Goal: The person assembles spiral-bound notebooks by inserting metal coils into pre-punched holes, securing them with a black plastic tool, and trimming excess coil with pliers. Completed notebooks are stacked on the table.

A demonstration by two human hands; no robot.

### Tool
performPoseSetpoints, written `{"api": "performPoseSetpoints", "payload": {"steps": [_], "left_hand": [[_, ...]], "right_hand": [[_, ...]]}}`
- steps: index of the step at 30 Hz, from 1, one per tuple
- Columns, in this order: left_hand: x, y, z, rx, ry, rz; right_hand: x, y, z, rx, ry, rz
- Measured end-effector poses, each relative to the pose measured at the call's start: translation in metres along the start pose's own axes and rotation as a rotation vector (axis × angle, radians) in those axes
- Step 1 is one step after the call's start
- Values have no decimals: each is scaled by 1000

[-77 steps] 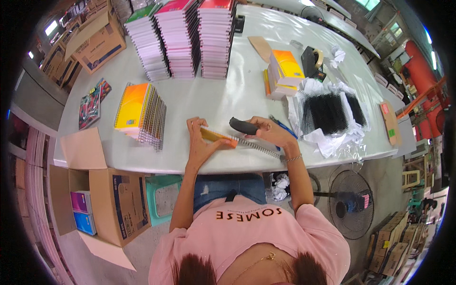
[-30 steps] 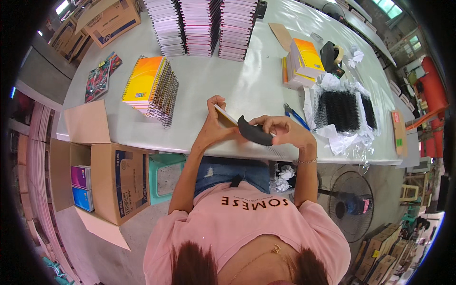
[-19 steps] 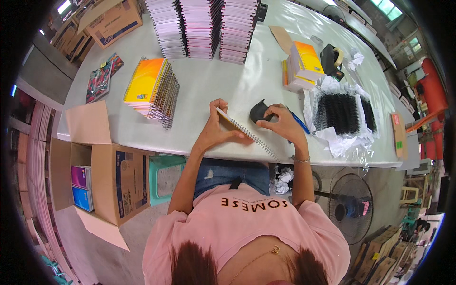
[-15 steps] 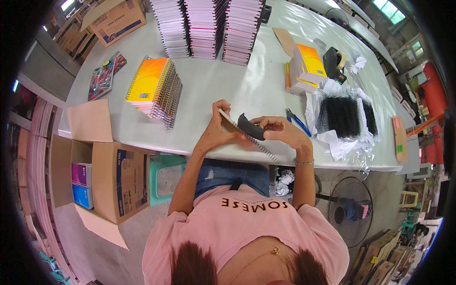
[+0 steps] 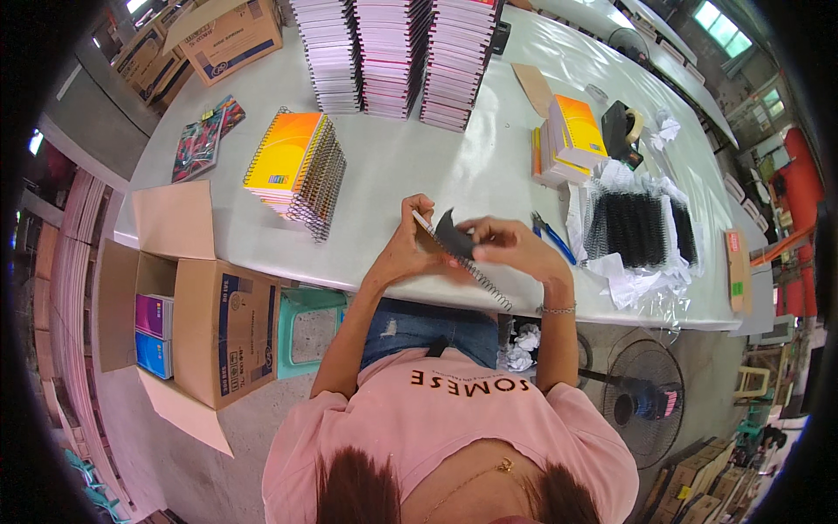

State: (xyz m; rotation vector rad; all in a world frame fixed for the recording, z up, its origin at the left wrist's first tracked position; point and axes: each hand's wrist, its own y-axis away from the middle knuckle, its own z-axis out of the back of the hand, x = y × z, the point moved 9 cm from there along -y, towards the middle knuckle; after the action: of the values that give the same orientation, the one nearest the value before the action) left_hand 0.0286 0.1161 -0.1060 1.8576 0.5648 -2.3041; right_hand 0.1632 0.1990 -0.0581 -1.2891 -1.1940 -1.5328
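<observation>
My left hand (image 5: 408,247) is closed round a thin notebook (image 5: 422,221), tilted up and seen nearly edge-on. A dark wire coil (image 5: 491,288) runs along the notebook's edge, its free end hanging out toward the table's front edge. Against this edge, my right hand (image 5: 521,251) has bent fingers at a dark curved piece (image 5: 454,234); motion blurs the fingertips. What kind of thing the dark piece is, I cannot make out. Blue-handled pliers (image 5: 553,238) lie just right of my right hand. To the left stands a stack of yellow-orange notebooks (image 5: 286,162) with coils along their sides.
Tall stacks of bound books (image 5: 393,57) stand at the back. Black coils (image 5: 635,229) lie on white paper at right, near more yellow notebooks (image 5: 576,131) and a tape dispenser (image 5: 618,133). An open carton (image 5: 231,336) and a green stool (image 5: 288,336) stand at left.
The view has shifted slightly. My right hand has turned a little and its fingers have moved closer to the notebook. The dark curved piece now stands more upright.
</observation>
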Motion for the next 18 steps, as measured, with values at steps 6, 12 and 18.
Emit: {"api": "performPoseSetpoints", "payload": {"steps": [6, 12, 18], "left_hand": [[0, -2, 1, -34, 29, -12], [-1, -1, 2, 1, -25, 10], [-4, 0, -3, 16, 118, 15]], "right_hand": [[25, 6, -7, 32, -68, 78], [7, -20, 16, -206, 355, -37], [8, -12, -5, -24, -99, 65]]}}
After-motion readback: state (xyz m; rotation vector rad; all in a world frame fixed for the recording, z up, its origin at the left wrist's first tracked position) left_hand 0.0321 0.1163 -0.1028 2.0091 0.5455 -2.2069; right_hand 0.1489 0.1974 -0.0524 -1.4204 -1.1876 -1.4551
